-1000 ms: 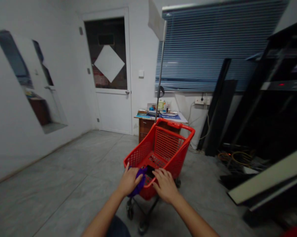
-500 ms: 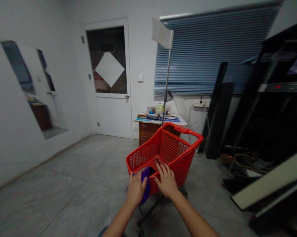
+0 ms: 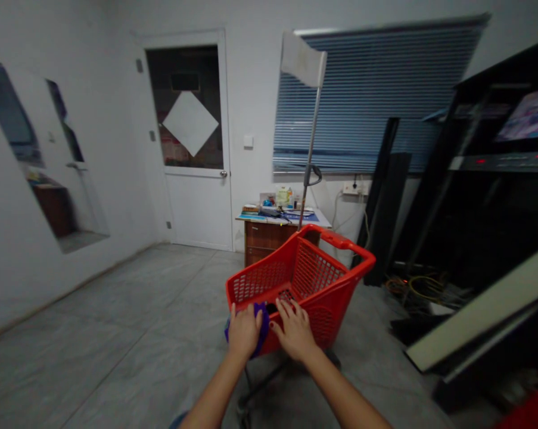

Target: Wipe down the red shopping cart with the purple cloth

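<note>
In front of me stands a red plastic shopping cart (image 3: 335,301) on dark wheeled legs, its handle on the far side. A purple cloth (image 3: 263,333) hangs over the near rim. My left hand (image 3: 245,330) presses that cloth against the rim, fingers closed over it and thumb to the right. Just to the right, my right hand (image 3: 295,330) grips the same rim, fingertips curled over the inner side. A pole with a white flag (image 3: 302,62) rises from the cart's far left corner. A small dark area beside the cloth is hard to make out.
Behind the cart is a wooden desk (image 3: 262,238) with small items on it. A white door (image 3: 199,208) and a wall mirror (image 3: 63,161) are to the left. On the right are a dark rack (image 3: 478,202), tangled cables (image 3: 423,289) and a leaning pale panel (image 3: 478,310).
My view has turned slightly right, so the room has shifted left. Against the background the cart and its flag pole sit further right. Both hands remain at the near rim.
</note>
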Demonstrator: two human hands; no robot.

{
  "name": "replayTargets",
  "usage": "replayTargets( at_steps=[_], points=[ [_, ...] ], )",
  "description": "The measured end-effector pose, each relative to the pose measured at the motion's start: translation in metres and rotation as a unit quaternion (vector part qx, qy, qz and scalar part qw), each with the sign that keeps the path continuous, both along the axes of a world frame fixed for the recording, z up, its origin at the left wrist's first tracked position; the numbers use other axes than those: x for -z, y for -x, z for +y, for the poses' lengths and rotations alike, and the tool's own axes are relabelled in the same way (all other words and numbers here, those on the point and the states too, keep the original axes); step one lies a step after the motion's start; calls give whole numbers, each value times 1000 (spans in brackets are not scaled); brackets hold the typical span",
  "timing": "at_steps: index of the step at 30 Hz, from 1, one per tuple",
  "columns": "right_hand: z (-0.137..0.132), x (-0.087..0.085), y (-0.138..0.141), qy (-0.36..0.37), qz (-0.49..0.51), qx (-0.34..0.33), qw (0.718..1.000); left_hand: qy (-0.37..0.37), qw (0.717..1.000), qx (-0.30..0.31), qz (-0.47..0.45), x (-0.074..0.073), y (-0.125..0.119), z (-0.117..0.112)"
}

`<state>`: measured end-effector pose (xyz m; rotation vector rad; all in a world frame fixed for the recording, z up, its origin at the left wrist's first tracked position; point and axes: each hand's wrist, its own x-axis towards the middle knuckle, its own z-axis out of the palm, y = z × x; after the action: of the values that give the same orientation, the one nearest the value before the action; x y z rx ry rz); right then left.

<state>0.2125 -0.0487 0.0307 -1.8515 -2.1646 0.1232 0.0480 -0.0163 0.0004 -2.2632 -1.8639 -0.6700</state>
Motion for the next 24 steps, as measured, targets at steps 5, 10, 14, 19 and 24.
replayTargets(
  at_steps=[5,10,14,19,24],
  points=[
    [10,-3,-47,-36,-52,52,997,29,998,59,-6,2,34,13],
    [15,-4,-83,-87,-67,113,987,61,998,33,-7,-4,50,34],
    [14,0,-71,-96,-51,106,988,72,996,-50,17,-14,24,38],
    [11,-1,-56,-95,-35,129,987,-10,999,-35,27,-17,-9,30],
    [5,-2,-55,-94,-38,115,988,9,999,47,0,-7,27,35]
  ],
)
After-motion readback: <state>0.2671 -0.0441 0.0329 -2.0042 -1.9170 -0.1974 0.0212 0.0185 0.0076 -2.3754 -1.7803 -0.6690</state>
